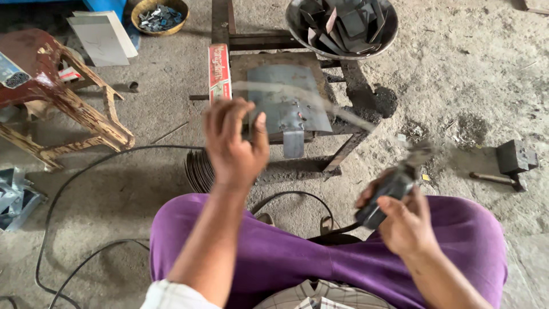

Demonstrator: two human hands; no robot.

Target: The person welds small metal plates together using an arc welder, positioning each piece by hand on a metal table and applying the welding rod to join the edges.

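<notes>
Right hand (403, 220), lower right of frame, grips a black electrode holder (382, 197). Left hand (234, 143), centre, pinches a thin, blurred rod (311, 100) over the metal plate (286, 97). Advised: steady the rod before clamping. Top-centre bowl (297, 31) holds cut metal pieces (343, 23); upper-left basket (137, 11) holds small hardware.

Small metal stand (343, 150) with grey steel plate (285, 97) and red box (219, 71) on top.

Metal bowl (297, 26) of cut steel pieces beyond the desk (349, 131). Wooden stool (68, 109) at left. Hammer (506, 166) on concrete floor (457, 74). Basket (137, 11) of small parts at rear.
</notes>
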